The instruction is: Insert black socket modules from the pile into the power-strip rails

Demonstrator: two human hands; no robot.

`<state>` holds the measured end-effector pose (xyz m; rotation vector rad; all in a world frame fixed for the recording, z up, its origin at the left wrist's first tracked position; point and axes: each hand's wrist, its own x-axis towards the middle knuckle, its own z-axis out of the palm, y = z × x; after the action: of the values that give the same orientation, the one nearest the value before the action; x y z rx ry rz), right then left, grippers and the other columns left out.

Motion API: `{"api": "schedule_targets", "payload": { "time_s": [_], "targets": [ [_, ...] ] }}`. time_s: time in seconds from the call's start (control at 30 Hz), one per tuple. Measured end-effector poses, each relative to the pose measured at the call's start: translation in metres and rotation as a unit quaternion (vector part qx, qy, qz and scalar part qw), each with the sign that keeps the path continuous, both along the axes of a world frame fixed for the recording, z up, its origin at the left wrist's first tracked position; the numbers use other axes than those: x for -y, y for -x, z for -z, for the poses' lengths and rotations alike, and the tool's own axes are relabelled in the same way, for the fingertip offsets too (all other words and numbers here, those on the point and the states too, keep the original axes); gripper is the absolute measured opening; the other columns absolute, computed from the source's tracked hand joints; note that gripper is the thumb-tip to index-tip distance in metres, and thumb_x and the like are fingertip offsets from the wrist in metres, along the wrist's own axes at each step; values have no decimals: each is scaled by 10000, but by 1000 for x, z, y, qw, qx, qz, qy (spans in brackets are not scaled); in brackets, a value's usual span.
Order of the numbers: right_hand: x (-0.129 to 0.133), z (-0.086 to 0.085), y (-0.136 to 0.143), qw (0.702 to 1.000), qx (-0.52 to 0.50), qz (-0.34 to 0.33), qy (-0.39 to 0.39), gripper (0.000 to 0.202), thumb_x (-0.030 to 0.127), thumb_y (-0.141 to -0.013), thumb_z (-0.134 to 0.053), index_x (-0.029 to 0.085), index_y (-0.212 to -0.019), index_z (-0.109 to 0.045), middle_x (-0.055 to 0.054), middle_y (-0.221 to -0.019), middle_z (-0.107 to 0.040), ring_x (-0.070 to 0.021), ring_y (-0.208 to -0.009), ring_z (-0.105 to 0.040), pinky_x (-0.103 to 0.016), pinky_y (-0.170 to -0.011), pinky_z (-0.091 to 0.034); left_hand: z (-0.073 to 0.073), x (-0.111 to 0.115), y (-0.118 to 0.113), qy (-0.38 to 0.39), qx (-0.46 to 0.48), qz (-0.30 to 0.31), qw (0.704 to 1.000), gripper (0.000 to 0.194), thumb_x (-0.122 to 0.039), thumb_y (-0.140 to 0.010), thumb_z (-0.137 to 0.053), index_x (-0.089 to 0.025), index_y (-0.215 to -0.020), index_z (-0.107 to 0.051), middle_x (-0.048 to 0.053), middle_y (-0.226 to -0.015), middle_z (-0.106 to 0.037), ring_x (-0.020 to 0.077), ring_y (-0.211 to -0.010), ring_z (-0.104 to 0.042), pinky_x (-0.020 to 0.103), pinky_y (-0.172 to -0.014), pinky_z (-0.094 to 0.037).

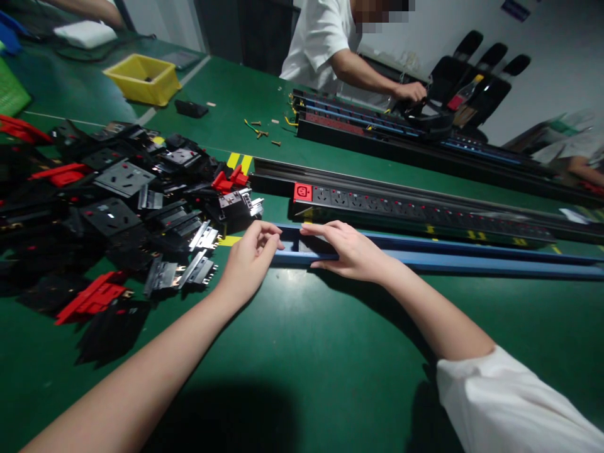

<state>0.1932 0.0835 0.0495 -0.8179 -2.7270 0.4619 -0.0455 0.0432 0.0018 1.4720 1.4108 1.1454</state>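
Observation:
A long blue metal channel lies across the table in front of me, its left end between my hands. My right hand spans this channel, with fingers on the far side and the thumb against the near wall. Under its palm a dark socket module sits inside the channel, partly hidden. At the left end, my left hand has its fingers curled and pinched together; whatever is between them is hidden. Just behind lies a black power strip with a row of sockets and a red socket at its left end.
A heap of black and red socket modules covers the left of the green table. Beyond it stands a yellow bin. Screws lie farther back. Across the table, a co-worker's hand is over more long strips.

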Motion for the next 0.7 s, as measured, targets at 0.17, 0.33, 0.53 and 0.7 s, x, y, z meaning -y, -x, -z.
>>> {"api": "schedule_targets", "payload": {
  "time_s": [0.17,0.33,0.53,0.7],
  "targets": [
    [-6,-5,-1,998,-46,-6,49,738,442,-853,-754,278,-1480,-402,-77,-1413,-609,-256,-1236,-575,-448,-1041,-469,4,-6,1,-4,87,-15,996,204,-376,-929,-544,-196,-1020,-576,3,-785,-645,157,-765,-613,276,-731,-447],
    [-9,-10,-6,992,-70,-8,104,726,469,-834,-765,289,-1457,-439,-80,-1408,-605,-270,-1290,-564,-453,-1069,-451,1,-10,1,30,196,-57,978,248,-425,-906,-558,-187,-969,-592,-10,-725,-610,105,-601,-525,217,-563,-390],
    [-6,-4,-5,998,-32,-16,47,748,415,-863,-725,266,-1503,-368,-112,-1499,-495,-282,-1357,-482,-481,-1112,-411,-5,-13,3,29,280,-107,954,293,-417,-925,-531,-143,-962,-628,-20,-640,-567,66,-499,-440,180,-470,-323],
    [0,-2,1,1000,27,13,6,739,350,-864,-684,269,-1514,-343,-117,-1483,-506,-303,-1312,-512,-502,-1042,-447,-9,-17,8,87,342,-112,929,405,-477,-951,-496,-114,-1002,-667,-22,-603,-533,54,-450,-420,170,-419,-297]
  ]
}}
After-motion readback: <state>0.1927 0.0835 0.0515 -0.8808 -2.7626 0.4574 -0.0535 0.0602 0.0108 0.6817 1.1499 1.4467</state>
